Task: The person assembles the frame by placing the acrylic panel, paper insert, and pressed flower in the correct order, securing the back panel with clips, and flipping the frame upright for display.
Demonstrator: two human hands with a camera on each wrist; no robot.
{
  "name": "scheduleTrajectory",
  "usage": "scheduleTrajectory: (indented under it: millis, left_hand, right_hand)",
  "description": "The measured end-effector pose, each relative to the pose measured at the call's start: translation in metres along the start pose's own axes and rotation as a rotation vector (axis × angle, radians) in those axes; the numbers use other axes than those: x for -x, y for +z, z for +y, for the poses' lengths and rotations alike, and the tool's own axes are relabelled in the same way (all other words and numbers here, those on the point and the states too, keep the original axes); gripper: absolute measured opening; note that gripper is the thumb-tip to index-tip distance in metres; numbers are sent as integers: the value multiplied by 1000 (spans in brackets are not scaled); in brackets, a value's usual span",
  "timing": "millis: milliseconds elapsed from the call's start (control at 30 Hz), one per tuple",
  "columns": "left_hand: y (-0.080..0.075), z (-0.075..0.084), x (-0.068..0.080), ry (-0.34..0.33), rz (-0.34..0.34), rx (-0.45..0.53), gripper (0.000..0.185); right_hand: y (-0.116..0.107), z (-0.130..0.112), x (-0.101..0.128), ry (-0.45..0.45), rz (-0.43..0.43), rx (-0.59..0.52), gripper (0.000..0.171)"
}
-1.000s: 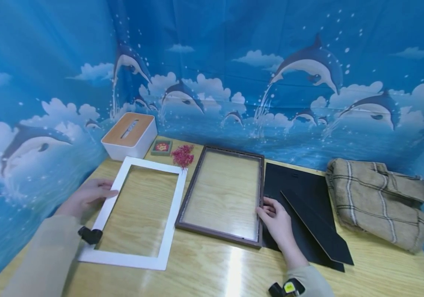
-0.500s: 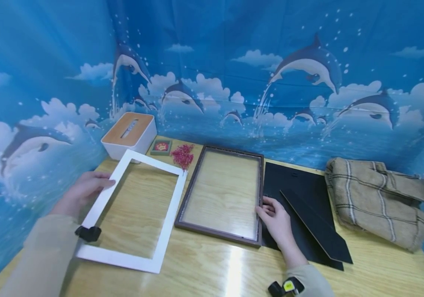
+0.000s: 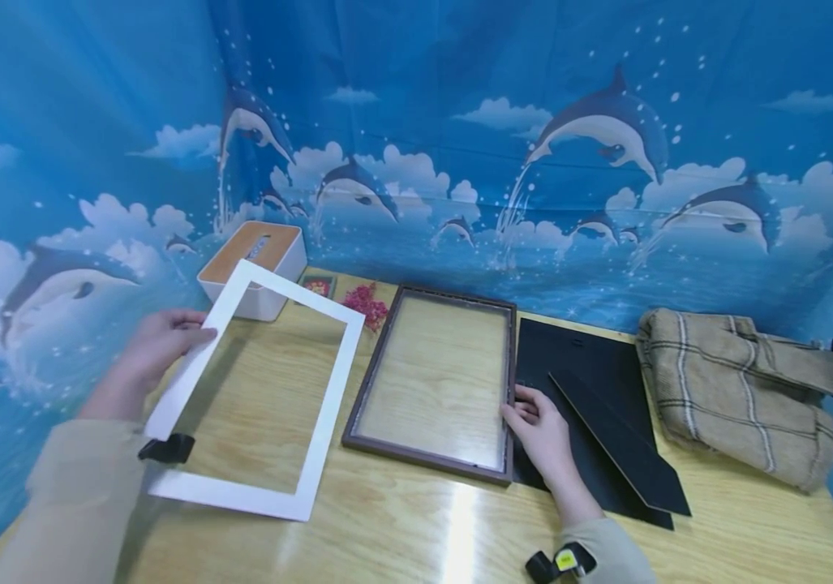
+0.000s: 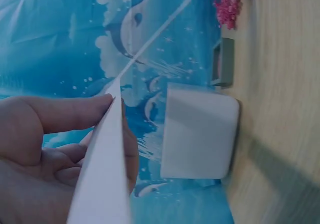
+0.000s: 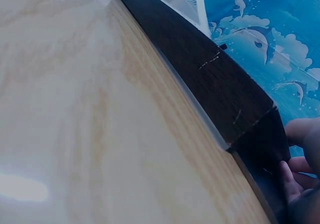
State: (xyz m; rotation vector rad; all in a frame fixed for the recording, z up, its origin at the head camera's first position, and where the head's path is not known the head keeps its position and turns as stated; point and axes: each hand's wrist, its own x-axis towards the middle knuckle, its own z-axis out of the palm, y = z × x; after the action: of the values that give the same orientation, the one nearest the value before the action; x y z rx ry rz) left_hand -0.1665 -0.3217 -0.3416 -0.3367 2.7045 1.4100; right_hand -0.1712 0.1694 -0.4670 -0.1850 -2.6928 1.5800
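My left hand [image 3: 156, 345] pinches the left side of a white picture mat [image 3: 330, 414], thumb on one face and fingers behind. The mat is raised and tilted over the left of the table, seen almost edge-on in the left wrist view. A dark brown picture frame [image 3: 427, 462] with a clear pane lies flat in the middle. My right hand [image 3: 543, 434] holds its right side, the thumb at the inner edge and the fingers at the outer side. In the right wrist view, curled fingers [image 5: 300, 129] sit against the frame's dark border [image 5: 200, 68].
A black backing board [image 3: 547, 345] with a stand leg [image 3: 620, 438] lies right of the frame. Beyond it rests a folded plaid cloth [image 3: 737, 397]. A tissue box [image 3: 281, 276], a small green box [image 3: 324, 284] and pink dried flowers [image 3: 365, 308] stand at the back left.
The left hand has lifted the white mat, its far edge rising so that it overlaps the tissue box and small green box. The right hand and frame stay in place.
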Motion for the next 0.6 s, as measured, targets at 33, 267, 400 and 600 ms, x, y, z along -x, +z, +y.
scheduleTrajectory:
  millis: [33,267,400,600]
  left_hand:
    - [-1,3,1,7,7,4,55]
    - [-6,17,3,-6,82,-5,59]
    - [-11,18,-3,-49,165,31,65]
    - [-17,12,-17,-65,251,104,74]
  right_hand:
    - [0,0,0,1,2,0,46]
    - [0,1,0,-6,4,-19,45]
    - [0,1,0,-7,3,-29,45]
    - [-1,2,0,-14,2,-23,45]
